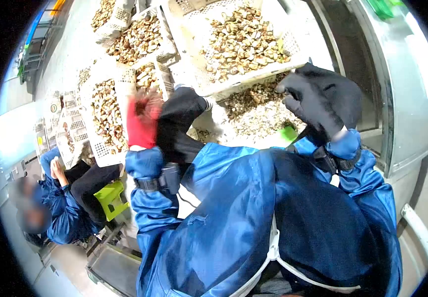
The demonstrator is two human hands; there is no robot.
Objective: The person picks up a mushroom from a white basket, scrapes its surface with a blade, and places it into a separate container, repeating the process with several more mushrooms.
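Observation:
My left hand (145,111), in a red glove, is raised over my left knee, beside a white crate (162,79) of brown and cream shell-like pieces. Motion smears its fingers, so I cannot make out their pose or anything in them. My right hand (313,101), in a dark grey glove, hovers by my right knee near the corner of the large white crate (251,79). Its fingers are bent but apart, with nothing visible between them. Brown and cream pieces resembling clams (246,39) fill that crate. Below its near edge lies a heap of smaller pale pieces (258,116).
More white crates (109,158) of similar pieces stand to the left. Another person (73,213) in blue sits at far left, hands together, near a lime-green stool (111,200). A glass-sided metal frame (389,99) stands at right. A green object (288,132) lies by the heap.

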